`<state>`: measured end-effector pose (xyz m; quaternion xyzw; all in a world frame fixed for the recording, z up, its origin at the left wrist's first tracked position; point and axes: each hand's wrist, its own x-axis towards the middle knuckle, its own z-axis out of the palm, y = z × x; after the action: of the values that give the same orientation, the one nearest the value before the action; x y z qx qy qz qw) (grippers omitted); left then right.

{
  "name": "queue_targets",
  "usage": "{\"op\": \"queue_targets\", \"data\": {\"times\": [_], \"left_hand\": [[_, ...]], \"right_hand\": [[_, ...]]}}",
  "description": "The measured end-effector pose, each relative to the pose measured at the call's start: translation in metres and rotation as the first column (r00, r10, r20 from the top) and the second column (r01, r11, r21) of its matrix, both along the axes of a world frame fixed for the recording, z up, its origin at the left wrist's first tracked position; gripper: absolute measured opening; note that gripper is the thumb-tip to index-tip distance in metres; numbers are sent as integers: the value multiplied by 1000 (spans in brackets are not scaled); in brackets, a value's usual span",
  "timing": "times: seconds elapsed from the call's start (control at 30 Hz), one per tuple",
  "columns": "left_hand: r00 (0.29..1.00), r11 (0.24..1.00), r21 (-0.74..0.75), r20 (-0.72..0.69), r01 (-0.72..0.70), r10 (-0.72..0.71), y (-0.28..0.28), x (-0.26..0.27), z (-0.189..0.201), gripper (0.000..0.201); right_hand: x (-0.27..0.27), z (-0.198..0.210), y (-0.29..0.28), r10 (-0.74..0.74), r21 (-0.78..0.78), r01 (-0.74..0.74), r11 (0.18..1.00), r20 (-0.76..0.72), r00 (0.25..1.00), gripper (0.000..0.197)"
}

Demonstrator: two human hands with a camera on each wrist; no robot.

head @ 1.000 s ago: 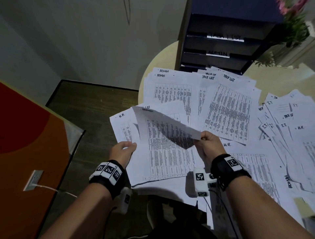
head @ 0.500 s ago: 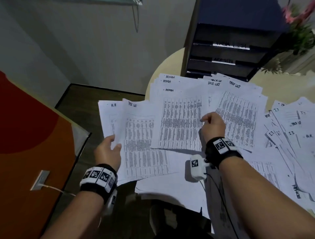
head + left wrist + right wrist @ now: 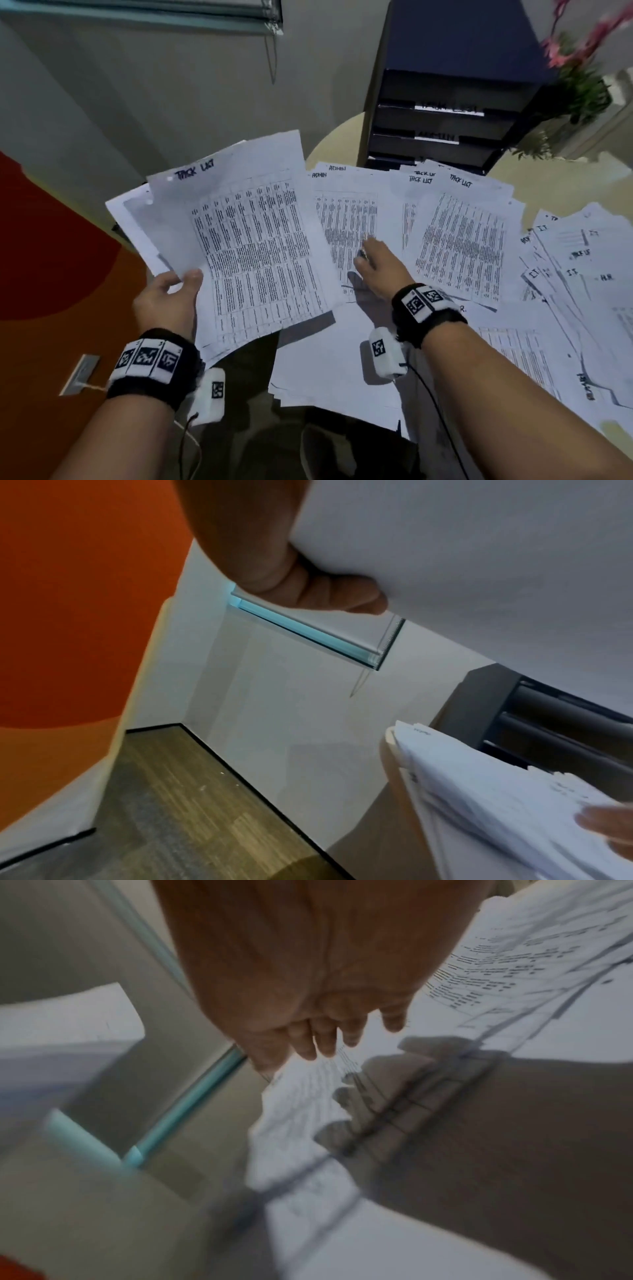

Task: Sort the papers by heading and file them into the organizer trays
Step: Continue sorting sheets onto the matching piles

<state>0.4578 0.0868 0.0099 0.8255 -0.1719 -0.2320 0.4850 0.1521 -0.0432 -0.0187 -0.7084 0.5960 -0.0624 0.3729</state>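
My left hand [image 3: 178, 291] grips a small stack of sheets topped by a page headed TASK LIST [image 3: 246, 240], raised off the table at the left. In the left wrist view the fingers [image 3: 329, 593] curl under the white sheets [image 3: 479, 561]. My right hand [image 3: 373, 263] hovers with fingers extended over the ADMIN pile [image 3: 346, 212] on the table; in the right wrist view the fingers [image 3: 322, 1039] are straight just above the paper [image 3: 308, 1096]. A TASK LIST pile [image 3: 459, 246] lies to its right. The dark organizer [image 3: 445, 130] with labelled trays stands behind.
Mixed sheets headed IT and HR [image 3: 579, 270] spread over the right of the round beige table [image 3: 342, 137]. A potted plant with pink flowers [image 3: 579, 75] stands beside the organizer. An orange panel [image 3: 51, 274] and wood floor [image 3: 192, 804] lie left.
My left hand lifted its stack up and toward the centre, the TASK LIST page now on top. My right hand let go of the sheet it held, laid it on the ADMIN pile and now hovers there.
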Motion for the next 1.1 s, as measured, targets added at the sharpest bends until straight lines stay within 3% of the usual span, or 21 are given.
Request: {"op": "queue_targets", "data": {"times": [0.03,0.1,0.17,0.23,0.3,0.4,0.5,0.6,0.8,0.9,1.03,1.1], "left_hand": [[1000,1000,-14,-17,14,-15,-3,-6,2,16],[994,998,-29,-84,61,-63,-11,-21,3,17],[984,992,-40,-129,120,-124,-22,-41,5,22],[970,979,-23,-133,204,-205,-31,-64,4,25],[953,959,-8,-113,282,-281,-41,-86,0,25],[913,917,3,-98,399,-397,-50,-119,-8,18],[883,885,26,-95,464,-460,-56,-147,-15,15],[877,877,68,-107,476,-468,-66,-167,-27,20],[890,880,135,-73,456,-450,-83,-196,-35,27],[891,881,138,-13,452,-455,-83,-195,-30,19],[870,872,162,109,462,-481,-79,-183,-25,23],[861,873,171,161,456,-482,-75,-180,-21,18]], "right_hand": [[-2,10,2,-108,69,96,993,201,974,53],[-8,31,9,-317,322,166,932,505,803,49],[-17,44,14,-373,418,121,900,595,712,53],[-30,37,17,-406,396,177,901,626,666,50],[-43,29,19,-496,326,374,868,574,652,46],[-81,11,14,-533,122,536,835,421,734,22],[-116,13,11,-570,107,569,815,323,756,10],[-143,15,11,-563,77,564,822,262,784,12],[-186,7,-6,-631,-91,642,761,123,766,8],[-194,20,-23,-678,-104,690,716,129,723,34],[-194,29,-49,-641,-172,641,748,63,765,78],[-180,29,-50,-587,-268,565,780,0,810,78]]}}
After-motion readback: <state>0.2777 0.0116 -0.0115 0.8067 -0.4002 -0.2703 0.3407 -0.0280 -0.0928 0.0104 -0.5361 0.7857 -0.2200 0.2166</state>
